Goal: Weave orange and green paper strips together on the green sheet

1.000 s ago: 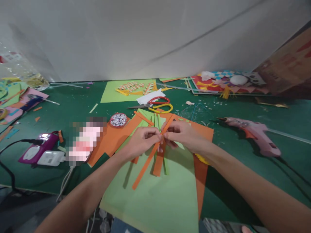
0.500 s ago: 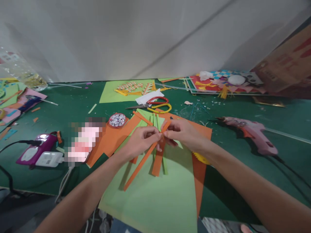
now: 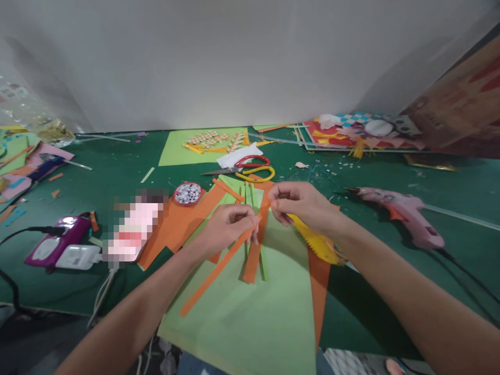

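Observation:
A narrow orange paper strip runs slantwise between my two hands. My left hand pinches it partway along, its lower end hanging free toward me. At the strip's upper end, the fingertips of my right hand are closed on it. Beneath lie a light green paper sheet, a wider orange strip and thin green strips. Partly under my right wrist is a yellow zigzag-edged piece. Red-and-yellow-handled scissors rest beyond my hands.
A pink glue gun lies right with its cord. Left are a round case of beads or pins, a blurred phone and a purple power bank. Woven paper pieces sit on green paper at the back, before a white wall.
My right hand has moved slightly right and up, away from my left. The orange strip's lower end has slid further down and left, and more of the yellow piece shows.

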`<action>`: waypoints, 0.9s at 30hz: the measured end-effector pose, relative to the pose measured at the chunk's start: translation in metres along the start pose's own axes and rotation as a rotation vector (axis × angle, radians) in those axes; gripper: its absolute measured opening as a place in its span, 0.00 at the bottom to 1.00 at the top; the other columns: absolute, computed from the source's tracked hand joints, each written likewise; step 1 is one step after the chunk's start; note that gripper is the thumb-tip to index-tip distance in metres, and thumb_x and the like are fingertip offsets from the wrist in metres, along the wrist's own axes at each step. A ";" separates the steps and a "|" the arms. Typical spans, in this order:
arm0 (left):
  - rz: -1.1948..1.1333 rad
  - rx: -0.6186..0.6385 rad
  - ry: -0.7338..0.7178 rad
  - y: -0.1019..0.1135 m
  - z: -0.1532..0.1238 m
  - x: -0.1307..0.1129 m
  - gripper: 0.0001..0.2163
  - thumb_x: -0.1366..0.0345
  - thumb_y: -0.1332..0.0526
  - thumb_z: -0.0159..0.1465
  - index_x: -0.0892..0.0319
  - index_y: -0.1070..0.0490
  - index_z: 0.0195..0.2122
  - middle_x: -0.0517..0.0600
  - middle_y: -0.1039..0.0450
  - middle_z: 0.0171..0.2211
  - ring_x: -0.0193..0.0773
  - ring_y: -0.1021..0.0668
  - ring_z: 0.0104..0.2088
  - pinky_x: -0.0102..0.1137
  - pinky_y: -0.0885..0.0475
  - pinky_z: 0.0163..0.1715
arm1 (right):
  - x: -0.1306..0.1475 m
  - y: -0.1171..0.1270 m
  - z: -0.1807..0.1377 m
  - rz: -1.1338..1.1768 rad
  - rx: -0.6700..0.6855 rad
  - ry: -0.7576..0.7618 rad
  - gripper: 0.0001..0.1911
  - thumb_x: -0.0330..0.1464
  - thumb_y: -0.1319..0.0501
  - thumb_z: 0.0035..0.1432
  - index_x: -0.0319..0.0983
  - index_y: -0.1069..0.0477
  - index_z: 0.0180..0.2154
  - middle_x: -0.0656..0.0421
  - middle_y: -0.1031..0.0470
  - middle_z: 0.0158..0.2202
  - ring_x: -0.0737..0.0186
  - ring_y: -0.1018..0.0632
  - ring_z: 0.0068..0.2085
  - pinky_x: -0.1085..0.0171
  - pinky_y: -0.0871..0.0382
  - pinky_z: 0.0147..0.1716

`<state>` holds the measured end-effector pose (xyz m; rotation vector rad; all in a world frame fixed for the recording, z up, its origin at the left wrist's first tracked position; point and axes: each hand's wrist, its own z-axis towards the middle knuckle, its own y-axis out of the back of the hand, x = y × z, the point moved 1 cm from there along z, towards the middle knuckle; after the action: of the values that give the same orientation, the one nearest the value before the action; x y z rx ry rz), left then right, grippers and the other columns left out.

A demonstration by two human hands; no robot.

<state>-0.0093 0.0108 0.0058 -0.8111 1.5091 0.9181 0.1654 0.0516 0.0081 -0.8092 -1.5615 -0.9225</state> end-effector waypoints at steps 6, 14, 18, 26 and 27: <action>0.033 -0.032 -0.015 0.001 0.001 0.002 0.13 0.64 0.45 0.61 0.60 0.36 0.20 0.46 0.31 0.18 0.30 0.27 0.23 0.25 0.35 0.24 | 0.002 0.000 0.000 0.031 -0.002 -0.009 0.07 0.33 0.39 0.44 0.40 0.37 0.22 0.64 0.36 0.13 0.71 0.36 0.15 0.68 0.45 0.17; 0.090 -0.092 0.024 0.000 0.003 0.004 0.10 0.62 0.43 0.61 0.60 0.31 0.26 0.48 0.26 0.22 0.33 0.25 0.25 0.25 0.34 0.23 | 0.004 -0.011 -0.002 0.008 0.080 -0.007 0.16 0.41 0.34 0.47 0.39 0.36 0.21 0.65 0.37 0.14 0.70 0.32 0.17 0.68 0.42 0.19; 0.079 -0.092 0.052 -0.001 0.003 0.002 0.09 0.62 0.42 0.60 0.60 0.31 0.26 0.49 0.25 0.22 0.33 0.26 0.24 0.25 0.34 0.22 | 0.001 -0.008 -0.002 -0.025 0.043 0.024 0.16 0.41 0.36 0.50 0.39 0.37 0.20 0.65 0.36 0.14 0.71 0.33 0.17 0.68 0.42 0.19; 0.080 -0.103 0.081 0.000 0.002 0.002 0.09 0.62 0.43 0.61 0.61 0.30 0.28 0.49 0.24 0.24 0.30 0.30 0.20 0.24 0.39 0.18 | 0.001 -0.007 -0.001 0.002 -0.013 0.023 0.16 0.42 0.36 0.50 0.39 0.36 0.22 0.64 0.36 0.14 0.70 0.34 0.17 0.68 0.43 0.19; 0.080 -0.107 0.078 0.000 0.002 0.002 0.09 0.62 0.44 0.61 0.61 0.30 0.28 0.49 0.24 0.24 0.30 0.30 0.19 0.24 0.39 0.18 | 0.002 -0.008 -0.002 -0.009 -0.001 0.011 0.16 0.42 0.36 0.49 0.39 0.36 0.21 0.64 0.36 0.14 0.70 0.34 0.17 0.67 0.42 0.19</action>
<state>-0.0082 0.0124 0.0037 -0.8778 1.5802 1.0443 0.1592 0.0466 0.0093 -0.7974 -1.5565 -0.9324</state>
